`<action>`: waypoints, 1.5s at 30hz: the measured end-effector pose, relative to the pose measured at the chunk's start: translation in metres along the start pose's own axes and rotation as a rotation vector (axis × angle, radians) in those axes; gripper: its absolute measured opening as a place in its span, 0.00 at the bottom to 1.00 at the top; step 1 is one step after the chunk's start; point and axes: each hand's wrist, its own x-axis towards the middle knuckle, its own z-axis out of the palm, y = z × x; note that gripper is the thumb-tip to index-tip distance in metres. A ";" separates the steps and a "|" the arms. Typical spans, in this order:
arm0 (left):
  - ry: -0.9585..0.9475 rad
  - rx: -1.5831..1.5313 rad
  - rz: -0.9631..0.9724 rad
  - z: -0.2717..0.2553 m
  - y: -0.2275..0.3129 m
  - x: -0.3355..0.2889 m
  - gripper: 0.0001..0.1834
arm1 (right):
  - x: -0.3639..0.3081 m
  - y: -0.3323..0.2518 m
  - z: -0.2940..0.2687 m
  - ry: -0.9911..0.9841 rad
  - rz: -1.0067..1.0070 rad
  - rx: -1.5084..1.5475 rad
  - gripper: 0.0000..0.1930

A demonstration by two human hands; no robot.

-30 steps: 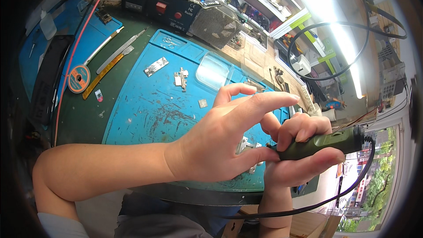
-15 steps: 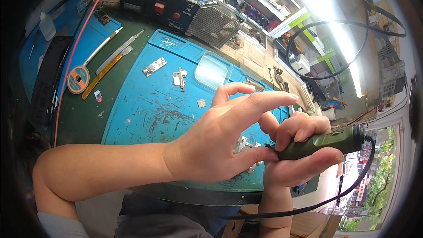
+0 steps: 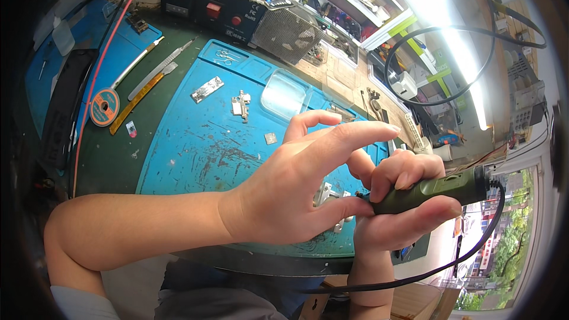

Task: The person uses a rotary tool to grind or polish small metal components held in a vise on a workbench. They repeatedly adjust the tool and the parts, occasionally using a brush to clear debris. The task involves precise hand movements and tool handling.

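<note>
My right hand is wrapped around the dark green body of a corded rotary tool, its nose pointing left. Against that nose presses the thumb of my left hand, with another finger curled in from above, so the nose is pinched. Its index finger reaches out over my right knuckles. A small dark and teal piece shows between the left fingertips; its exact kind is too small to tell. Behind my left thumb, a metal clamp-like fixture on the blue mat is partly hidden.
On the mat lie two metal plates, a small square chip and a clear plastic box. To the left are a wire spool and several slim hand tools. A black machine stands behind. The tool's black cable loops below.
</note>
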 end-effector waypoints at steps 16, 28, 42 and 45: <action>-0.006 0.004 0.005 -0.001 -0.001 0.000 0.42 | 0.000 0.001 0.000 0.001 0.008 0.019 0.40; -0.006 -0.022 0.032 0.000 0.003 0.001 0.39 | -0.002 -0.004 -0.005 -0.039 -0.071 0.033 0.38; -0.024 -0.004 0.043 -0.002 0.003 0.003 0.40 | -0.001 -0.004 -0.006 -0.039 -0.039 0.040 0.38; -0.027 0.009 0.033 -0.003 0.003 0.002 0.40 | -0.001 -0.004 -0.004 -0.035 -0.026 0.042 0.38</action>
